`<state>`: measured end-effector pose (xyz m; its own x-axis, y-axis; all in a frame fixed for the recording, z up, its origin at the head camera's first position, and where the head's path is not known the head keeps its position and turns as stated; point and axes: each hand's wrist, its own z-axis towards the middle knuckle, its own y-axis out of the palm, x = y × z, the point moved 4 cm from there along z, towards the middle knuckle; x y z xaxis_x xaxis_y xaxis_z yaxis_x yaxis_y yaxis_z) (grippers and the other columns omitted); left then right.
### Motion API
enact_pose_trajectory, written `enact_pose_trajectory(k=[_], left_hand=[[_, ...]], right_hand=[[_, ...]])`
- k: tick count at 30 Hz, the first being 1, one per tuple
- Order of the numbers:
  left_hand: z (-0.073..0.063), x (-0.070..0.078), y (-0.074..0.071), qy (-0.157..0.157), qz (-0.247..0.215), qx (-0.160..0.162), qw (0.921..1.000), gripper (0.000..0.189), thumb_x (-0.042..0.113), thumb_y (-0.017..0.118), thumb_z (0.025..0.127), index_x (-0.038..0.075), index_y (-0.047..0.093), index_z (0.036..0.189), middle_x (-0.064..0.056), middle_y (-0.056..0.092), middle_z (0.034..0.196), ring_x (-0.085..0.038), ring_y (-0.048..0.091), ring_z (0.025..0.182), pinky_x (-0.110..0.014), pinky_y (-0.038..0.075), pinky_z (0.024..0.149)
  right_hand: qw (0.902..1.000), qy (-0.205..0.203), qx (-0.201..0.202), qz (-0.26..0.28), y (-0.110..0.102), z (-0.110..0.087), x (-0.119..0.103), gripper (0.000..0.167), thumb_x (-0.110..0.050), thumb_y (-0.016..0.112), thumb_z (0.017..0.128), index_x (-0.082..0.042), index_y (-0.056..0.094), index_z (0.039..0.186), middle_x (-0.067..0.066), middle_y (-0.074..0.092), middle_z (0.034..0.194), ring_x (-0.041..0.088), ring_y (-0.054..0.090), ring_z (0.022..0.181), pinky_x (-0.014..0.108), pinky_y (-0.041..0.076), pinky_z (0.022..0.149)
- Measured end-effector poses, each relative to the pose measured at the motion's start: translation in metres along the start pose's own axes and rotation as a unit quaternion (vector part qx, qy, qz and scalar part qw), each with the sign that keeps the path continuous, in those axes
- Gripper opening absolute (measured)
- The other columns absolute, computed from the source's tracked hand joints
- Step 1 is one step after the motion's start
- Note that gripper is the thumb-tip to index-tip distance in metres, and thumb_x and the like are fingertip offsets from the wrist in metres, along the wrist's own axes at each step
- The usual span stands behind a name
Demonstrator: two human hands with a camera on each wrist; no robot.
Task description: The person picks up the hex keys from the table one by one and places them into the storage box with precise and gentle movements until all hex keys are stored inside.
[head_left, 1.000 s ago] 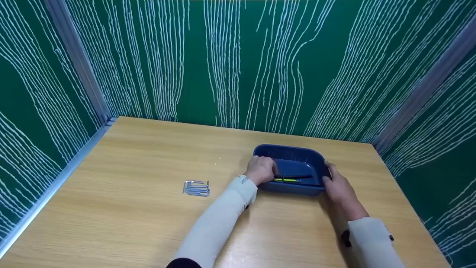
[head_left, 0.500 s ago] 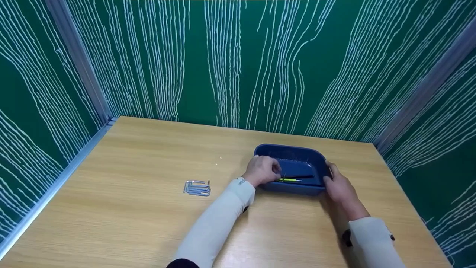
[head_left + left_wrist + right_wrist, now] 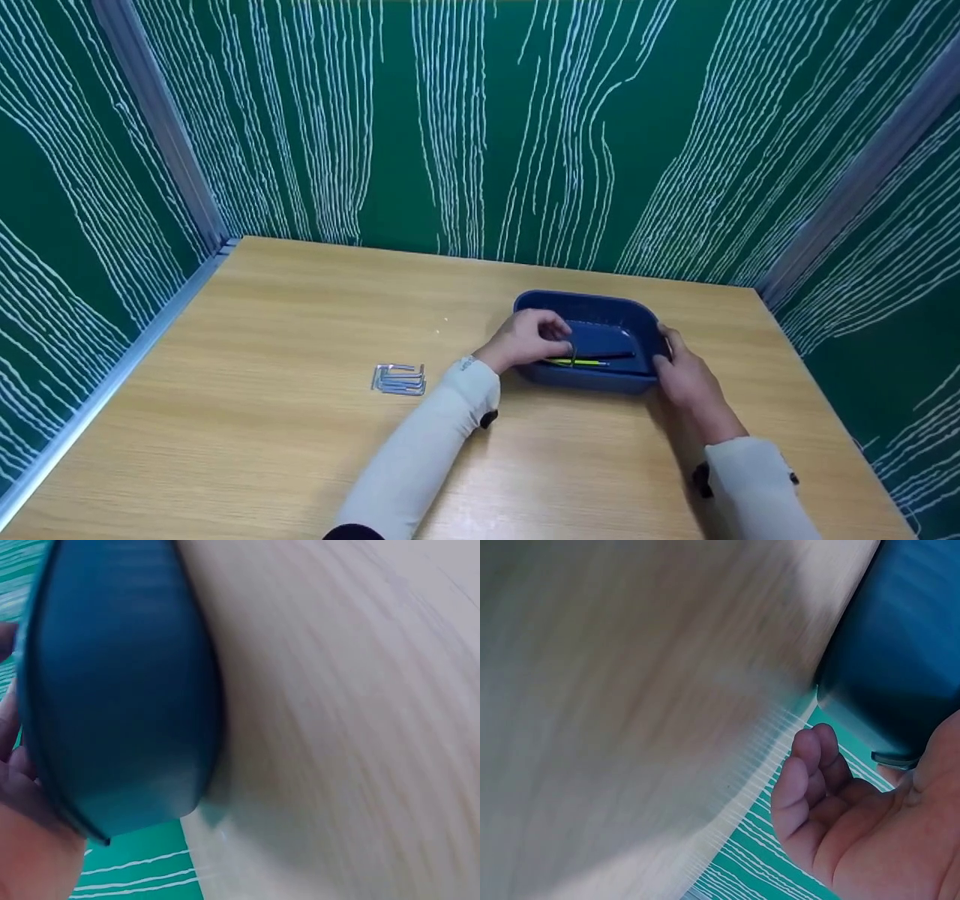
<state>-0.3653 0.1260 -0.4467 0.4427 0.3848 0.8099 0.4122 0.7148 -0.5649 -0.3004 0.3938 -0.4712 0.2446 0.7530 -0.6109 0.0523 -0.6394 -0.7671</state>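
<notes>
A blue plastic bin (image 3: 581, 384) sits on the wooden table. My left hand (image 3: 525, 337) reaches over its left end, thumb and fingertips together at a thin dark bent rod (image 3: 574, 357); the fingers partly hide it, and its exact kind is unclear. A yellow-green pen (image 3: 592, 363) and a black pen-like stick (image 3: 615, 355) lie inside the bin. My right hand (image 3: 688, 375) grips the bin's right end, thumb at the rim. The right wrist view shows several of its fingers curled outside the bin wall. Several silver hex keys (image 3: 399, 379) lie to the left.
The wooden table (image 3: 247, 420) stretches around the bin. Tiny white specks (image 3: 442, 325) lie left of the bin. Green walls (image 3: 510, 135) with white wavy lines enclose the back and sides, meeting at grey metal posts.
My left hand has turned and drawn up slightly, its fingers lifting off the bin's contents and exposing more of the yellow-green pen. My right hand keeps its grip on the bin.
</notes>
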Motion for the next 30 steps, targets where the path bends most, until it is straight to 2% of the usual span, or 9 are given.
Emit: enact_pose_trajectory(k=[4,11,20,24,30], left_hand=[[-0.007,0.003,-0.007,0.01,-0.041,-0.007,0.9991,0.021,0.024,0.071,0.087,0.013,0.07,0.105,0.004,0.066,0.098,-0.007,0.057,0.088,-0.019,0.049,0.081],[-0.024,0.008,-0.018,0.028,-0.038,-0.011,0.9988,0.023,0.025,0.071,0.087,0.012,0.069,0.106,0.007,0.064,0.099,-0.009,0.057,0.093,-0.024,0.05,0.088],[-0.038,0.011,-0.036,0.001,0.041,-0.008,0.9991,0.02,0.031,0.071,0.084,0.02,0.068,0.101,0.008,0.064,0.099,-0.015,0.059,0.097,-0.026,0.049,0.089],[-0.047,0.013,-0.045,0.004,0.092,-0.017,0.9956,0.018,0.032,0.071,0.083,0.022,0.068,0.097,0.006,0.067,0.099,-0.015,0.061,0.095,-0.027,0.05,0.088],[-0.062,0.011,-0.058,0.003,0.134,-0.029,0.9905,0.017,0.03,0.07,0.083,0.022,0.07,0.098,0.002,0.068,0.101,-0.017,0.059,0.092,-0.029,0.049,0.08]], right_hand=[[1.0,0.001,-0.001,0.004,0.001,0.0,-0.001,0.06,-0.034,0.026,0.104,-0.028,-0.003,0.155,0.024,0.004,0.159,0.05,0.01,0.143,0.069,0.014,0.109],[0.9992,-0.013,0.022,-0.032,0.0,0.001,-0.003,0.059,-0.03,0.027,0.103,-0.02,0.003,0.156,0.029,0.012,0.157,0.052,0.017,0.141,0.068,0.019,0.108],[0.9999,-0.002,0.007,-0.012,0.0,0.0,-0.001,0.059,-0.034,0.025,0.104,-0.025,-0.001,0.156,0.026,0.004,0.159,0.051,0.01,0.143,0.069,0.015,0.109],[0.9999,-0.005,0.006,-0.013,0.0,-0.001,-0.001,0.059,-0.034,0.025,0.104,-0.025,-0.001,0.155,0.025,0.003,0.159,0.051,0.009,0.143,0.069,0.015,0.108],[0.9999,-0.003,0.006,-0.015,0.0,0.0,-0.001,0.059,-0.034,0.025,0.104,-0.026,-0.003,0.155,0.025,0.003,0.159,0.051,0.009,0.143,0.069,0.014,0.109]])
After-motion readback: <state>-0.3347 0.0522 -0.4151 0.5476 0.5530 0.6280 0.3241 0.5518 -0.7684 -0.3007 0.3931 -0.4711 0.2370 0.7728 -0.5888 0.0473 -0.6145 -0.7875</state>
